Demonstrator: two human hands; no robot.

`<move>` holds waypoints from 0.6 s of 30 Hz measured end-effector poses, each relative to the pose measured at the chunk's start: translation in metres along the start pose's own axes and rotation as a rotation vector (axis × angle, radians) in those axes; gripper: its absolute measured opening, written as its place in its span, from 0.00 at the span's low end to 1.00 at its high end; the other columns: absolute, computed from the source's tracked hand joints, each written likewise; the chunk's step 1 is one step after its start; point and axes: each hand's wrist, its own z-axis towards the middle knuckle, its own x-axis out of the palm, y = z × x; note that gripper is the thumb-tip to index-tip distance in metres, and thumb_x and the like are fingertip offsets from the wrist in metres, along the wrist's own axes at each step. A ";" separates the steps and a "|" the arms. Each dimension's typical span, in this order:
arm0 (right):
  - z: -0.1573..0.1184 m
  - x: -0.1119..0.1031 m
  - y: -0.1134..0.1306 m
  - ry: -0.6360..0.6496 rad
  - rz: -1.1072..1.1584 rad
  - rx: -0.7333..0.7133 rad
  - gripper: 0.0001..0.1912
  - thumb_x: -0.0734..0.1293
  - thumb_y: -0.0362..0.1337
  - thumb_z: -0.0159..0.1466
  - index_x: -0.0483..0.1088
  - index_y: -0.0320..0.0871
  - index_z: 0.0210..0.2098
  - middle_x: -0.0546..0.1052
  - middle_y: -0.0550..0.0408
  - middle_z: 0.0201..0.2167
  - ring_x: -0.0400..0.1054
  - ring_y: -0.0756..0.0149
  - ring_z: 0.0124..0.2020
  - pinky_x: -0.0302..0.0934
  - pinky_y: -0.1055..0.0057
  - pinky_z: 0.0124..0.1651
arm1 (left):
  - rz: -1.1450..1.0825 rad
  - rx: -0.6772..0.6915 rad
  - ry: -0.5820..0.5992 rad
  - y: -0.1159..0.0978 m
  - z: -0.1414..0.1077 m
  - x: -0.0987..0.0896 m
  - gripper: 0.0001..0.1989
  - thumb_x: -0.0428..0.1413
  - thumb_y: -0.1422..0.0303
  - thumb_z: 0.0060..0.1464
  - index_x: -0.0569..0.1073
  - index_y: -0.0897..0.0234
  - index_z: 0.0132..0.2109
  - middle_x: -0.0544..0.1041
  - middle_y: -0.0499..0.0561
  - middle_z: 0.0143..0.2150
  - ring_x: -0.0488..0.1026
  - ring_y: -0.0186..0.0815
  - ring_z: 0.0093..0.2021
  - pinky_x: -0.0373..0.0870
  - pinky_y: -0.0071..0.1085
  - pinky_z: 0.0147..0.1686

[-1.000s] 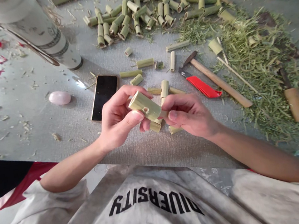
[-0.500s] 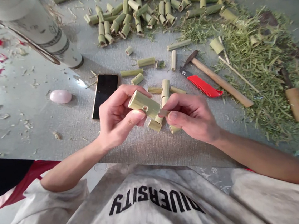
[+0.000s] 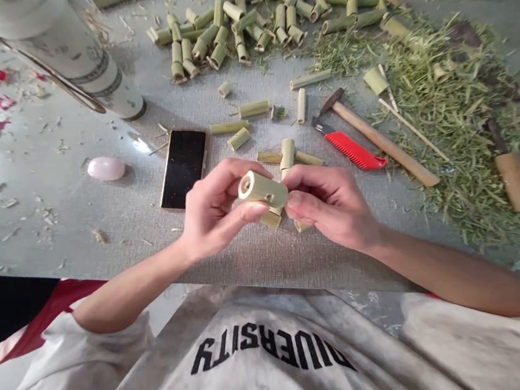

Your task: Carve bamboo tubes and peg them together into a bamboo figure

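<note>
Between my hands is a short bamboo tube (image 3: 266, 189) with an open left end and a small hole in its side. My left hand (image 3: 219, 209) is closed round it, thumb in front and fingers behind. The fingertips of my right hand (image 3: 329, 203) are pinched at the tube's right end; any small piece between them is hidden. Just behind and below lie more bamboo pieces, among them an upright jointed piece (image 3: 287, 151) and a thin crosswise stick (image 3: 308, 157), partly covered by my hands.
A black phone (image 3: 184, 169) and a pink oval object (image 3: 106, 168) lie to the left. On the right are a hammer (image 3: 375, 132), a red-handled cutter (image 3: 355, 149), a wooden-handled blade (image 3: 516, 181) and green shavings (image 3: 460, 134). Cut bamboo (image 3: 223, 33) is heaped at the back.
The bamboo tube has turned so its open left end faces me more, and it has shifted slightly right and down. A small flat piece seen earlier in my right fingertips is now hidden.
</note>
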 end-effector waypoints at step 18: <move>0.026 -0.061 0.053 0.167 -0.736 0.021 0.14 0.72 0.43 0.77 0.81 0.41 0.38 0.72 0.60 0.26 0.58 0.74 0.26 0.49 0.70 0.28 | -0.167 -0.028 -0.143 -0.002 -0.004 -0.005 0.14 0.70 0.54 0.69 0.84 0.55 0.53 0.83 0.47 0.32 0.77 0.29 0.23 0.72 0.24 0.22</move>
